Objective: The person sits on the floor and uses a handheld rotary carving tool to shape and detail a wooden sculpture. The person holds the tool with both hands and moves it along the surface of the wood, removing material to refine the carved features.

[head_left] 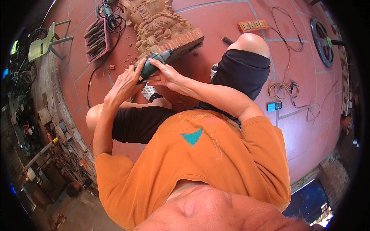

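Observation:
A green and grey die grinder [148,70] lies across both my hands, its nose pointing up and to the right. My left hand [126,81] is wrapped round the rear of its body. From the other side, my right hand [168,75] grips it nearer the front, thumb along the top and fingers beneath. The tool's tip reaches the lower edge of a carved wooden sculpture [163,29]; whether it touches the wood I cannot tell. Deep relief covers the sculpture, which lies tilted on the floor with its flat base towards me.
Left of the sculpture, a pink basket [88,57] holds several chisels, with another power tool [107,9] beyond it. Wood chips [111,67] litter the tiles. An orange power strip [252,25], a coiled cord [280,91] and a blue box [274,106] lie right. A green chair [42,44] stands far left.

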{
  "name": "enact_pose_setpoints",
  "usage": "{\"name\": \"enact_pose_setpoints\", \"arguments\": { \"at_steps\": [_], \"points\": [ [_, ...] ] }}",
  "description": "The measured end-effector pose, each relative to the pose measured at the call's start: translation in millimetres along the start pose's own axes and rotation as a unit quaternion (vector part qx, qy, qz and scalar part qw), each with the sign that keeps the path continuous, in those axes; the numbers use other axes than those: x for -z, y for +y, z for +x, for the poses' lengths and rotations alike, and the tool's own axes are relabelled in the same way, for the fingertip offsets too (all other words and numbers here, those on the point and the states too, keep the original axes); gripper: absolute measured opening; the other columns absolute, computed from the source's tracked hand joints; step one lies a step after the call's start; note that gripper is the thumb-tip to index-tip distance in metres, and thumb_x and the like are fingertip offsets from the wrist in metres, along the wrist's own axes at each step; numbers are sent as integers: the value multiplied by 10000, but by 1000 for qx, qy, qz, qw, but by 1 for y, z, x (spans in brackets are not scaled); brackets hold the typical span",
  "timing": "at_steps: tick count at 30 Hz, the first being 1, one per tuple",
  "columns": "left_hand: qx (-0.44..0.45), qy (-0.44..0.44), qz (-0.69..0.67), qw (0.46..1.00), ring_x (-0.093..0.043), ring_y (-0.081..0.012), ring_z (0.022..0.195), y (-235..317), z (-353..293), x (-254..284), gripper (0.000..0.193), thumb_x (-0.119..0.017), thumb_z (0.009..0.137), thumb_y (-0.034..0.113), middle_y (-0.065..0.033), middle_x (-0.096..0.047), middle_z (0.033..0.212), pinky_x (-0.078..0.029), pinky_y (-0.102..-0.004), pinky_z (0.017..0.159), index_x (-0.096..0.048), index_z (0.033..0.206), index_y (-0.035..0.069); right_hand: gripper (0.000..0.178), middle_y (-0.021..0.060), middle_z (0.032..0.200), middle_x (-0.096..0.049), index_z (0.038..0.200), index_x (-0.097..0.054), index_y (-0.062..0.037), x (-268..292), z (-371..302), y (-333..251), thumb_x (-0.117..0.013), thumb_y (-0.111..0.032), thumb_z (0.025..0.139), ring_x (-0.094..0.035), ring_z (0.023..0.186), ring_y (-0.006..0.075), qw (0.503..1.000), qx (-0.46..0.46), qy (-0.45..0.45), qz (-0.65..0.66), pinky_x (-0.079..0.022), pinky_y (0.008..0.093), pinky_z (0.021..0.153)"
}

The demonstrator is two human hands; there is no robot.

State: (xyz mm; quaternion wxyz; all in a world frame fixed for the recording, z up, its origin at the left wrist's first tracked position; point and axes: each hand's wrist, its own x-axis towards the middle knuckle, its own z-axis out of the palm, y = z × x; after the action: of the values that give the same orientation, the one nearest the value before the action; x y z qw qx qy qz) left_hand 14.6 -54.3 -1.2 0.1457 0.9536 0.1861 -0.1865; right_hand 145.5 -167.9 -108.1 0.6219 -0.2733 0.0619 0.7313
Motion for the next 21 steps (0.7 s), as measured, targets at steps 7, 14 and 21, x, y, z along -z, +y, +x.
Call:
{"name": "enact_pose_setpoints", "arguments": {
  "at_steps": [7, 14, 21],
  "points": [
    [-2, 7, -8, 1000, -625, -428, 966, -1, 1, 0, 976, -757, 755, 111, -243, -568, 1062, -522, -495, 791, -196, 1552, 159, 460, 130, 1070, -659, 1150, -580, -54, 3, 5, -1, -713, -409, 890, -685, 968, 322, 1000, -2, -5, 1, -567, 505, 892],
    [10, 2, -6, 1000, -620, -434, 982, -1, 3, 1, 977, -754, 754, 107, -256, -574, 1080, -519, -498, 811, -194, 1552, 151, 534, 130, 1036, -676, 1120, -597, -61, 3, 9, 0, -712, -511, 857, -686, 927, 322, 999, 18, 1, -28, -561, 509, 841],
    [12, 6, -2, 1000, -616, -430, 986, -3, 5, 1, 967, -754, 763, 121, -256, -579, 1073, -516, -495, 821, -195, 1552, 147, 547, 140, 1041, -674, 1117, -594, -51, 3, 12, 0, -718, -513, 852, -686, 941, 334, 999, 22, 0, -27, -559, 522, 849]
  ]
}}
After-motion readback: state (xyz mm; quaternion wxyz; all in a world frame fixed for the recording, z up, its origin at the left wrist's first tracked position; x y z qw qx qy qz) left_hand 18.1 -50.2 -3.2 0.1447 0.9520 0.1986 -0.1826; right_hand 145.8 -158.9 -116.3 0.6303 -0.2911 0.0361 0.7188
